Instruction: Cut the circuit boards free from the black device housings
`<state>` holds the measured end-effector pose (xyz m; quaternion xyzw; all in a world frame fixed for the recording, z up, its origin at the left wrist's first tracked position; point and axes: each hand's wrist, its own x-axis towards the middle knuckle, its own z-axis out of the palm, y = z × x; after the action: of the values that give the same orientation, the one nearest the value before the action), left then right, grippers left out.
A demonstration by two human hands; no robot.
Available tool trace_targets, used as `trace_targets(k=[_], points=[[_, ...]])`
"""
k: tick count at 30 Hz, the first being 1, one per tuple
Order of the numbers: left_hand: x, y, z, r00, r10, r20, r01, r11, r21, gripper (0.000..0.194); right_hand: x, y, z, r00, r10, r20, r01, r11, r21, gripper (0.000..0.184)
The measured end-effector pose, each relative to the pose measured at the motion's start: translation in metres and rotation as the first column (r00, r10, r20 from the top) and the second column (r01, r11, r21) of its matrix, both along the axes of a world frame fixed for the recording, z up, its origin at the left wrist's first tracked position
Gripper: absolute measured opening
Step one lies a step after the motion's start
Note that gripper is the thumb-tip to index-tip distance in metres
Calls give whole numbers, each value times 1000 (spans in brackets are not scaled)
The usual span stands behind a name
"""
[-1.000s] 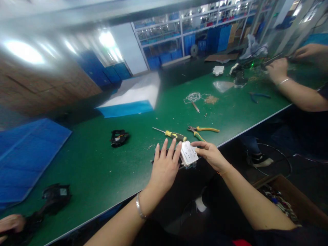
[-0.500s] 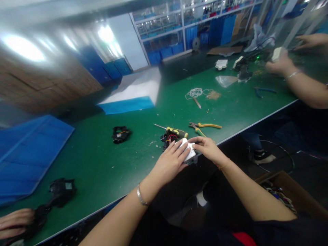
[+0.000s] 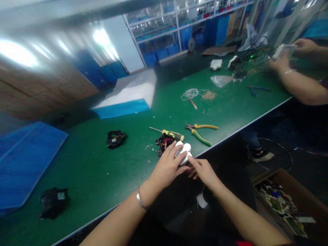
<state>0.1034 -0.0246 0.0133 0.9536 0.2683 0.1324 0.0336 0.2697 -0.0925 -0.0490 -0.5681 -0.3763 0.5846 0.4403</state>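
Observation:
A white plastic housing (image 3: 186, 149) with rounded lobes is held at the table's front edge. My left hand (image 3: 166, 168) wraps it from the left, fingers over its top. From the right, my right hand (image 3: 203, 171) grips its near side, the index finger on its face and the other fingers curled beneath. Just behind lies a black part with red wires (image 3: 162, 145), partly hidden by my left fingers. A yellow-and-black screwdriver (image 3: 173, 135) rests against it. Pliers with yellow and green handles (image 3: 201, 131) lie spread to the right.
Black parts lie leftward, one a frame with wires (image 3: 115, 139), another dark unit (image 3: 54, 202). Tangled white cord (image 3: 191, 94) and blue-handled pliers (image 3: 259, 90) are farther right. A co-worker's hands (image 3: 282, 63) hold a pale casing. Below stands a scrap box (image 3: 302, 191).
My right hand has shifted lower along the housing, with its fingers now curled underneath. The other person's hand at lower left has left view. The right co-worker's hands have come together on the pale casing.

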Motion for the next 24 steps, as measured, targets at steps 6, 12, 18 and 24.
trace_targets(k=[6,12,18,24], points=[[1,-1,-5,994,108,7,-106,989,-104,75,-12,9,-3,997,-40,-71,39,999,-14,63],[10,-5,-3,989,147,10,-145,980,-133,64,-12,9,-10,995,-79,-61,77,996,-34,63],[17,3,-2,982,186,37,-178,972,-154,62,-6,11,-13,990,-36,-137,20,993,-118,64],[22,6,2,982,185,48,-175,972,-159,64,-5,11,-16,995,-67,-74,69,997,24,61]])
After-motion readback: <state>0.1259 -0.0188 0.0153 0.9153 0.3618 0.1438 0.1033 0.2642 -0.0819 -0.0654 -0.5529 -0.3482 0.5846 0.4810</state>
